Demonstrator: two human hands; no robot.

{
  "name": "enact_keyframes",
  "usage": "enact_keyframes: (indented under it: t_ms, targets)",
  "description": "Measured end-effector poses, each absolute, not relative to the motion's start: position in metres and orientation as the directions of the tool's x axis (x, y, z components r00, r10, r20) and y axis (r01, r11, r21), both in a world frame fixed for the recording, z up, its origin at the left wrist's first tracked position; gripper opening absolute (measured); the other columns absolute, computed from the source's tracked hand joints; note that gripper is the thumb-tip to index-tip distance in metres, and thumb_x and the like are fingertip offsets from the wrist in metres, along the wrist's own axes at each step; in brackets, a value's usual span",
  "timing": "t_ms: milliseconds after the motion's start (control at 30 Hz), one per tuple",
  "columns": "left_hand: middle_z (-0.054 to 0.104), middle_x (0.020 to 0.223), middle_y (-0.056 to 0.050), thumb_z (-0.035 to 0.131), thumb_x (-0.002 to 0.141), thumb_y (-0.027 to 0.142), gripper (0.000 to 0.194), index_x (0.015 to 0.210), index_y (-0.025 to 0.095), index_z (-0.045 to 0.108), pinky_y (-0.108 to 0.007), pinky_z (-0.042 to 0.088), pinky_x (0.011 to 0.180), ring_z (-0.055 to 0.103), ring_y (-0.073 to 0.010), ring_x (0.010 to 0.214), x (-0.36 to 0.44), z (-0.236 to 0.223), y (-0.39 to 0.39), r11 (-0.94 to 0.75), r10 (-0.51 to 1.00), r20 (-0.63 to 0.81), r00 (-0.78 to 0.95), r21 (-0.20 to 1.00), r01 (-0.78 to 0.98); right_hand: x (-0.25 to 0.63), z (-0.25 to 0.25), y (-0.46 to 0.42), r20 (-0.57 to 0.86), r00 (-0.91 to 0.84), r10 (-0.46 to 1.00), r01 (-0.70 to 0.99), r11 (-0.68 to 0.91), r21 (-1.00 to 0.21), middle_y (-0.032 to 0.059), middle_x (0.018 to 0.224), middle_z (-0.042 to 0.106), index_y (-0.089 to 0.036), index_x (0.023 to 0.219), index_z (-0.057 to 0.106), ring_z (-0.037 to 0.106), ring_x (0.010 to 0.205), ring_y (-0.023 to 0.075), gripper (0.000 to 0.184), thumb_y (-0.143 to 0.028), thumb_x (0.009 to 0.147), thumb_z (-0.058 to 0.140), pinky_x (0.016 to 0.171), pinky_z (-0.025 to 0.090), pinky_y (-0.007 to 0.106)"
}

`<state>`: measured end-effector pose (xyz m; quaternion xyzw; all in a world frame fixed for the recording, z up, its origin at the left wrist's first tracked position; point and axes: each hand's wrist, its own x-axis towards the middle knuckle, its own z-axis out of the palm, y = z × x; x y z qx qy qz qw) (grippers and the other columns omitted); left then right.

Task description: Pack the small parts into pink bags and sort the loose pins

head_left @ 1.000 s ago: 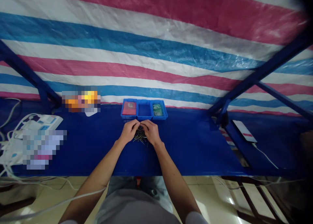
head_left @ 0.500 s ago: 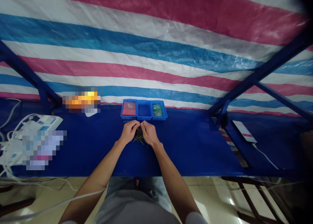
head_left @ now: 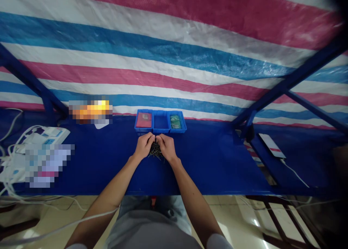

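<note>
A loose pile of thin, dark and brassy metal pieces like nails or screws (head_left: 155, 152) lies on the blue table. At its left edge is my left hand (head_left: 143, 145), fingers curled and thumb pressed to the fingertips. My right hand (head_left: 168, 146) rests on the pile's right side, its fingers also pinched. The fingertips of both hands almost meet over the far side of the pile. Whatever is between them is too small to make out. Just beyond stand joined blue bins: one with red packets (head_left: 144, 120), a middle bin (head_left: 161, 119) showing its bare floor, and one with green-and-clear packets (head_left: 175, 121).
White power strips with tangled cables (head_left: 16, 158) and a blurred packet (head_left: 50, 167) occupy the left side. A blurred orange item (head_left: 91, 111) sits at the back left. To the right, a phone (head_left: 272, 146) lies plugged into a cable. A striped tarp (head_left: 163, 75) hangs behind, between blue frame bars.
My hands stay pinched near the same place. The right hand has shifted very slightly right, and a little more of the pile shows between them.
</note>
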<state>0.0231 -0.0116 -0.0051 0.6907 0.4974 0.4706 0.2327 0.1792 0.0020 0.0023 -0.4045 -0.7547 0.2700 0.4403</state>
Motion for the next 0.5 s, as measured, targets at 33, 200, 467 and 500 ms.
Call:
enact_keyframes:
  t_ms: [33, 200, 467, 500]
  targets:
    - [0.058, 0.066, 0.001, 0.042, 0.101, 0.039, 0.037, 0.072, 0.018, 0.053, -0.025, 0.038, 0.064, 0.052, -0.0123, 0.061, 0.0231, -0.0051, -0.0113, -0.390, 0.909, 0.414, 0.055, 0.793, 0.469, 0.1791, 0.0033, 0.0017, 0.447, -0.289, 0.847, 0.358, 0.528, -0.770, 0.0001, 0.065, 0.060, -0.019, 0.072, 0.060, 0.055, 0.061, 0.0134, 0.040, -0.038, 0.103, 0.043, 0.063, 0.040, 0.025]
    - [0.058, 0.064, 0.002, 0.041, 0.102, 0.040, 0.040, 0.070, 0.018, 0.051, -0.025, 0.036, 0.062, 0.052, -0.0120, 0.059, 0.0227, -0.0053, -0.0098, -0.354, 0.921, 0.388, 0.023, 0.813, 0.462, 0.1795, 0.0033, 0.0026, 0.428, -0.268, 0.863, 0.319, 0.499, -0.806, 0.0031, 0.075, 0.070, -0.020, 0.084, 0.073, 0.063, 0.067, 0.0165, 0.028, -0.034, 0.098, 0.053, 0.066, 0.047, 0.026]
    - [0.056, 0.061, 0.002, 0.042, 0.102, 0.040, 0.041, 0.068, 0.018, 0.051, -0.025, 0.035, 0.062, 0.052, -0.0118, 0.057, 0.0219, -0.0058, -0.0092, -0.344, 0.925, 0.379, 0.020, 0.814, 0.469, 0.1815, -0.0044, 0.0057, 0.428, -0.195, 0.883, 0.249, 0.466, -0.849, 0.0032, 0.080, 0.074, -0.022, 0.092, 0.077, 0.064, 0.060, 0.0163, 0.016, -0.027, 0.091, 0.062, 0.065, 0.052, 0.028]
    - [0.056, 0.061, 0.002, 0.041, 0.102, 0.041, 0.041, 0.068, 0.018, 0.051, -0.025, 0.035, 0.062, 0.052, -0.0118, 0.057, 0.0219, -0.0056, -0.0093, -0.344, 0.925, 0.380, 0.020, 0.814, 0.468, 0.1818, -0.0051, 0.0062, 0.432, -0.196, 0.880, 0.244, 0.470, -0.848, 0.0039, 0.085, 0.075, -0.022, 0.091, 0.077, 0.065, 0.062, 0.0166, 0.016, -0.027, 0.091, 0.061, 0.066, 0.053, 0.029]
